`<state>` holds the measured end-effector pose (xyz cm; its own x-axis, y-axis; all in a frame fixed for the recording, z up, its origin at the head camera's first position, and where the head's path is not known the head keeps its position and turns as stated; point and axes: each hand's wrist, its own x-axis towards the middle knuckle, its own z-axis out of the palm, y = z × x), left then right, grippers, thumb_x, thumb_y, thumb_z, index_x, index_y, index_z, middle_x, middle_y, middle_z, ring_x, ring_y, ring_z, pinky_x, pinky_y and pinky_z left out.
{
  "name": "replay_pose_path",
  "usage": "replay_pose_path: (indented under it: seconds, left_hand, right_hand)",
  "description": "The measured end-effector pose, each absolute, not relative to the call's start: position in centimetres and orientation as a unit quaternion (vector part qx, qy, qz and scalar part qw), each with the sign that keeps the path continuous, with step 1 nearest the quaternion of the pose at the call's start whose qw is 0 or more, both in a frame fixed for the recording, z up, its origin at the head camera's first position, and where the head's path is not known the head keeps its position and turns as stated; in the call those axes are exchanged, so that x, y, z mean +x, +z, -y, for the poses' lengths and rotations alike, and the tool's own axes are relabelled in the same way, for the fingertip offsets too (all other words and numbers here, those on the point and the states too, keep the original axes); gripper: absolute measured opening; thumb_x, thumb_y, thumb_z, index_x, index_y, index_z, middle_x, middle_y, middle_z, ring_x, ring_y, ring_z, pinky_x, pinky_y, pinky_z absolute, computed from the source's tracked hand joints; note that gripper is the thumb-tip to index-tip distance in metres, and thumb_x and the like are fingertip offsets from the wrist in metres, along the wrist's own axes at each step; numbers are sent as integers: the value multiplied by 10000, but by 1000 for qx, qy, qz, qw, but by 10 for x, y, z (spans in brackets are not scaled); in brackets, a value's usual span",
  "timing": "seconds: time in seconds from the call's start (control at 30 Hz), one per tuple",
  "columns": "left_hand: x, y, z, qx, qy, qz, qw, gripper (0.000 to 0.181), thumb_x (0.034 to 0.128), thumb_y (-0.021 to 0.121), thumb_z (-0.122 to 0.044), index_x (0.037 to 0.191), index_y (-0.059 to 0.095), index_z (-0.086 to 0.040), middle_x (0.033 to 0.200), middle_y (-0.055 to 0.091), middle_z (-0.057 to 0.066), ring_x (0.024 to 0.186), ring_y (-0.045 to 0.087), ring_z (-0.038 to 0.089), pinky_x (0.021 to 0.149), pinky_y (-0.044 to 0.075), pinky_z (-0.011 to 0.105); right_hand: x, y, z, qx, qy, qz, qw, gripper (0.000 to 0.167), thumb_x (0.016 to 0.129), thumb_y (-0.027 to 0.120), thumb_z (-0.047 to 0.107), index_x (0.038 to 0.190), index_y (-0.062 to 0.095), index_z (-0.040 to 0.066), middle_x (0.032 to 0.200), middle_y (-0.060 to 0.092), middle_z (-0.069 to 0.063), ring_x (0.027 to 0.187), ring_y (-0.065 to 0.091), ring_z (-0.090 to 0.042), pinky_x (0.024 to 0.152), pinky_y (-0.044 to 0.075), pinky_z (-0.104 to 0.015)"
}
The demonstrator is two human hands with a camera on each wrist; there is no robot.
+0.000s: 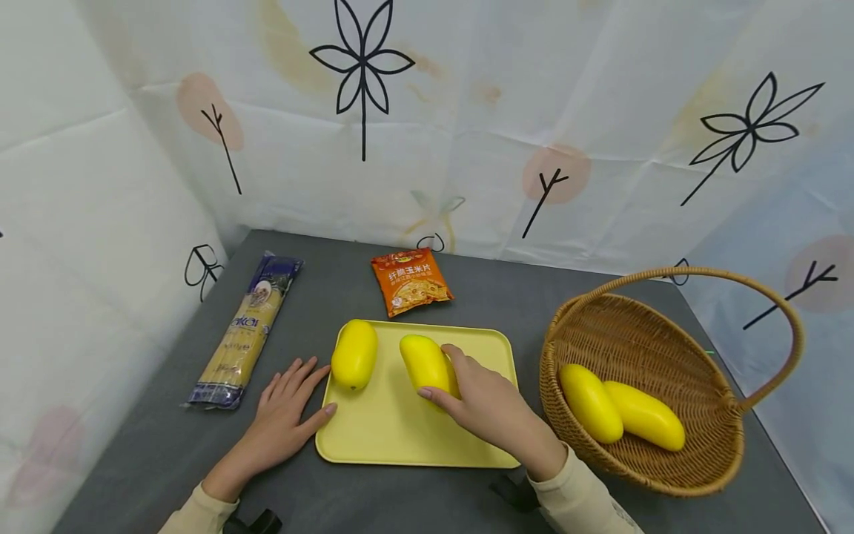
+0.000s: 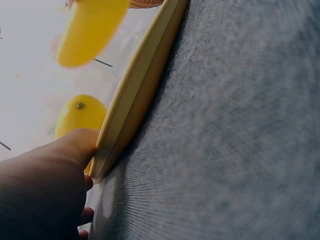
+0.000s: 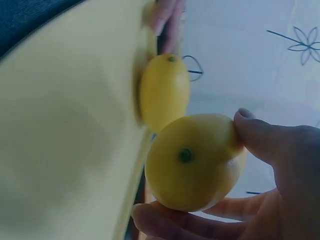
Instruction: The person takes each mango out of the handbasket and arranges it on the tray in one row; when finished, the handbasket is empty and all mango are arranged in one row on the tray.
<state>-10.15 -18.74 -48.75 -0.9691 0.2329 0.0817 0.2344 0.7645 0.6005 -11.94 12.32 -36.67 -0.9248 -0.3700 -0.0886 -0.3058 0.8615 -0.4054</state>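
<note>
Two bare hands at a yellow tray (image 1: 400, 439), which lies flat on a grey table (image 1: 507, 293). R hand (image 1: 490, 404): curled round the held fruit (image 1: 427, 361), a smooth yellow mango-like piece, thumb on the near side w/ fingers opp.; fruit is raised over the tray, approx. mid-width, its small dark-green end spot visible in the R wrist view. L hand (image 1: 287, 415): palm down, fingers extended & slightly spread, resting just beside the tray's L edge; thumb touches the tray rim, seen also in the L wrist view. Second fruit (image 1: 354, 354), same type, lies on the tray at its far L corner. Wicker basket (image 1: 650, 337) w/ tall arched handle stands near the tray's R side; inside it, two more yellow fruits (image 1: 591, 403), touching each other. Orange snack bag (image 1: 412, 282) lies just beyond the tray's far edge. Long noodle pack (image 1: 247, 334), blue ends & clear middle, lies L of the tray, at an angle. Behind the tray & table hangs a white cloth (image 1: 467, 96) w/ black line-drawn flowers & pale pink spots.
</note>
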Motion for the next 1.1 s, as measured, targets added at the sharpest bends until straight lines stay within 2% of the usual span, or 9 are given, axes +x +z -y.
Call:
replay_pose_path:
  seconds: [0.23, 0.37, 0.5, 0.67, 0.83, 0.97, 1.1]
  left_hand:
    - [-101, -488, 187, -124, -319, 940, -1, 650, 932, 566, -483, 1467, 394, -156, 1544, 272, 164, 1436, 133, 416, 1103, 53, 626]
    - [-101, -488, 187, -126, -318, 940, 2, 648, 932, 569, -478, 1465, 396, -152, 1543, 274, 167, 1435, 136, 416, 1103, 54, 627]
    - [-101, -488, 187, -127, -318, 940, 2, 646, 933, 568, -473, 1465, 395, -151, 1544, 271, 167, 1435, 134, 415, 1103, 53, 626]
    - [-101, -487, 186, -126, -320, 939, 0, 646, 934, 566, -475, 1466, 394, -149, 1544, 270, 167, 1436, 130, 414, 1103, 51, 628]
    - [-100, -484, 186, -126, -322, 938, -2, 644, 937, 562, -474, 1466, 394, -147, 1543, 272, 168, 1436, 130, 414, 1100, 54, 632]
    - [-100, -483, 187, -125, -321, 939, -1, 642, 937, 566, -466, 1465, 395, -143, 1542, 273, 170, 1436, 130, 415, 1098, 56, 635]
    - [-100, -483, 187, -126, -321, 939, -1, 642, 937, 566, -468, 1464, 397, -142, 1542, 274, 172, 1436, 130, 415, 1101, 53, 634]
  right_hand:
    - [-136, -390, -108, -174, -221, -956, 88, 757, 897, 583, 547, 1445, 348, 81, 1040, 590, -113, 698, 526, -162, 620, 450, -294]
    - [-143, -399, -100, -165, -224, -957, 79, 741, 898, 615, 500, 1438, 351, 67, 1024, 564, -146, 645, 514, -179, 581, 448, -289]
    - [-149, -406, -92, -148, -219, -962, 74, 726, 896, 621, 493, 1417, 381, 48, 1026, 544, -167, 615, 499, -193, 561, 443, -287]
    - [-152, -412, -87, -133, -224, -962, 80, 752, 899, 610, 500, 1433, 360, 32, 1143, 496, -197, 614, 505, -199, 571, 454, -282]
    - [-147, -411, -89, -147, -220, -959, 101, 839, 890, 619, 507, 1491, 276, 33, 1283, 461, -213, 793, 564, -230, 706, 505, -336]
    - [-143, -405, -93, -171, -224, -950, 138, 863, 913, 621, 443, 1526, 178, 27, 1398, 391, -230, 972, 578, -270, 834, 510, -385]
    - [-142, -398, -95, -184, -224, -942, 166, 823, 933, 627, 316, 1528, 147, 9, 1413, 383, -246, 966, 567, -265, 819, 501, -377]
